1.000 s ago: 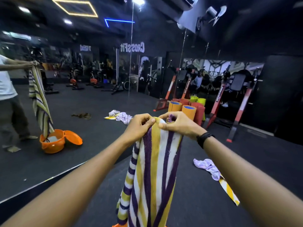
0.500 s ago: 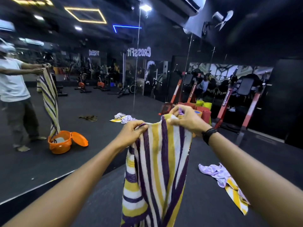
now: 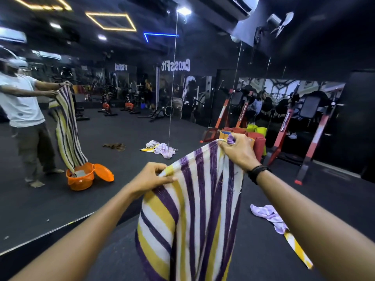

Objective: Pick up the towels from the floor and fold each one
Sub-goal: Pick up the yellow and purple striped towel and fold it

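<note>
A purple, yellow and white striped towel (image 3: 198, 209) hangs in front of me, held up by its top edge. My left hand (image 3: 151, 177) pinches the left corner, lower down. My right hand (image 3: 237, 152) grips the right corner, higher and farther out. The towel's lower end runs out of the frame at the bottom. On the dark floor to my right lies a crumpled lilac towel (image 3: 267, 216) with a yellow and white striped one (image 3: 297, 248) next to it.
A wall mirror ahead reflects me, an orange basket (image 3: 81, 178) with its lid open, and towels on the floor (image 3: 160, 148). Rolled orange and red mats (image 3: 255, 138) stand behind my right hand. Red gym frames (image 3: 312, 147) stand at right.
My hands have moved apart, spreading the towel's top edge wide. My right hand rose and my left hand dropped, so the edge now slants.
</note>
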